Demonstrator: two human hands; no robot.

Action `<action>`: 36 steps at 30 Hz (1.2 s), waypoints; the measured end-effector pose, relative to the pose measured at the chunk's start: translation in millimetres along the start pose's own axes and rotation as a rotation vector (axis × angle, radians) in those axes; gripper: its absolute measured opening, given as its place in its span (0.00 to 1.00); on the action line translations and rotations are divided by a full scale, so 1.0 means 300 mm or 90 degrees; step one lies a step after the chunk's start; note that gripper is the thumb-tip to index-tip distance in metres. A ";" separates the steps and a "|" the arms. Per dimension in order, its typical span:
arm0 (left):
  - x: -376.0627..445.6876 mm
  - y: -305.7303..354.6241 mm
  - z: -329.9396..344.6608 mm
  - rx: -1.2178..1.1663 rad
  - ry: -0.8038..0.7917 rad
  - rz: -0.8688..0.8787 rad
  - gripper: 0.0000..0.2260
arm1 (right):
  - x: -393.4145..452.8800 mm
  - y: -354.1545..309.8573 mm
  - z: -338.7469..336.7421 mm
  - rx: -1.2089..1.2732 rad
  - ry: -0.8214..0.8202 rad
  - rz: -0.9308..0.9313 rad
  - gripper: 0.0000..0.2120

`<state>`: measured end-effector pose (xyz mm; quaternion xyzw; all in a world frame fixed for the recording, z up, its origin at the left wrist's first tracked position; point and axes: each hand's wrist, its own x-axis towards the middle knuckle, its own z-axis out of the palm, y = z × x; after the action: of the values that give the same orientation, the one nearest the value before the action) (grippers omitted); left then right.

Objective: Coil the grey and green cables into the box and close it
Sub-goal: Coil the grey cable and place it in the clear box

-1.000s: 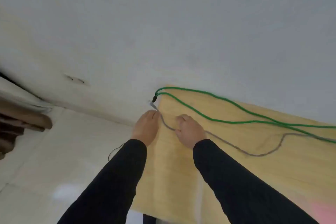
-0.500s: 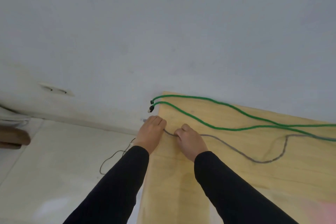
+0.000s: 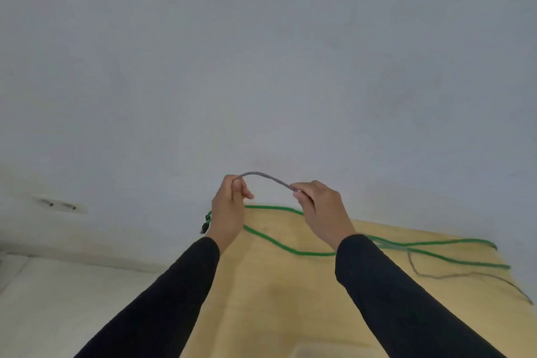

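Note:
Both hands hold the grey cable (image 3: 266, 177) lifted above the wooden table (image 3: 276, 293); a short arc of it spans between them. My left hand (image 3: 229, 208) is shut on its end, and my right hand (image 3: 321, 206) pinches it a little further along. The rest of the grey cable trails on the table at the right. The green cable (image 3: 279, 244) lies doubled along the table's far edge, its black plug ends hanging off the left corner behind my left wrist. No box shows fully; a pale rim peeks in at the bottom edge.
A plain grey-white wall (image 3: 261, 67) rises right behind the table. A wall socket (image 3: 59, 205) sits low at the left. Pale tiled floor (image 3: 58, 299) lies left of the table's edge.
Both hands have risen off the table with the grey cable, which now arches between them in the air. The view has tilted up and shifted.

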<state>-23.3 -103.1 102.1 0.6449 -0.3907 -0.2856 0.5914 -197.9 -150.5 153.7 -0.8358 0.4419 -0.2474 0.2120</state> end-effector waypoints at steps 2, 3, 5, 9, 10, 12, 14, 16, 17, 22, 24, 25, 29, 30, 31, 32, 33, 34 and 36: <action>0.013 0.066 0.045 -0.108 0.051 -0.073 0.14 | -0.021 0.063 -0.072 0.026 0.037 0.003 0.10; 0.007 0.098 0.073 -0.160 0.047 -0.098 0.14 | -0.032 0.094 -0.103 0.036 0.047 0.001 0.10; -0.035 0.161 0.145 -0.303 0.001 -0.141 0.14 | -0.050 0.151 -0.156 0.044 0.063 -0.015 0.09; -0.168 0.287 0.339 -0.536 -0.128 -0.219 0.15 | -0.074 0.245 -0.274 0.055 0.103 -0.061 0.09; -0.196 0.323 0.383 -0.585 -0.155 -0.220 0.16 | -0.082 0.268 -0.302 0.056 0.107 -0.065 0.09; -0.229 0.402 0.450 -0.674 -0.175 -0.190 0.18 | -0.107 0.305 -0.352 0.049 0.093 -0.072 0.10; -0.230 0.476 0.483 -0.714 -0.145 -0.138 0.18 | -0.145 0.332 -0.386 0.044 0.047 -0.091 0.12; -0.205 0.543 0.481 -0.704 -0.091 -0.085 0.19 | -0.185 0.342 -0.419 0.048 -0.006 -0.093 0.14; -0.189 0.572 0.471 -0.687 -0.063 -0.062 0.19 | -0.202 0.342 -0.435 0.043 -0.031 -0.095 0.14; -0.150 0.660 0.456 -0.412 -0.010 0.049 0.19 | -0.253 0.270 -0.508 -0.026 -0.092 -0.175 0.14; -0.169 0.658 0.481 -0.284 -0.044 0.093 0.17 | -0.245 0.228 -0.558 -0.043 -0.087 -0.214 0.13; -0.182 0.652 0.498 -0.252 -0.067 0.103 0.16 | -0.235 0.209 -0.584 -0.065 -0.090 -0.237 0.13; -0.223 0.678 0.532 -0.365 -0.102 0.064 0.17 | -0.198 0.173 -0.664 -0.173 -0.120 -0.297 0.15; -0.221 0.698 0.526 -0.418 -0.102 0.048 0.17 | -0.192 0.179 -0.675 -0.191 -0.118 -0.289 0.15; -0.215 0.718 0.517 -0.464 -0.104 0.035 0.17 | -0.188 0.190 -0.684 -0.200 -0.110 -0.274 0.15; -0.209 0.737 0.509 -0.499 -0.109 0.029 0.17 | -0.189 0.201 -0.690 -0.194 -0.096 -0.256 0.15; -0.202 0.753 0.502 -0.518 -0.116 0.027 0.17 | -0.193 0.207 -0.691 -0.179 -0.084 -0.241 0.14; -0.196 0.765 0.497 -0.529 -0.123 0.029 0.16 | -0.197 0.206 -0.687 -0.167 -0.079 -0.239 0.14; -0.184 0.779 0.495 -0.552 -0.129 0.027 0.16 | -0.206 0.190 -0.666 -0.173 -0.084 -0.258 0.14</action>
<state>-214.8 -135.6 307.0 0.2981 -0.3041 -0.4723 0.7718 -384.1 -155.1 264.5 -0.9426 0.2794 -0.1683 0.0720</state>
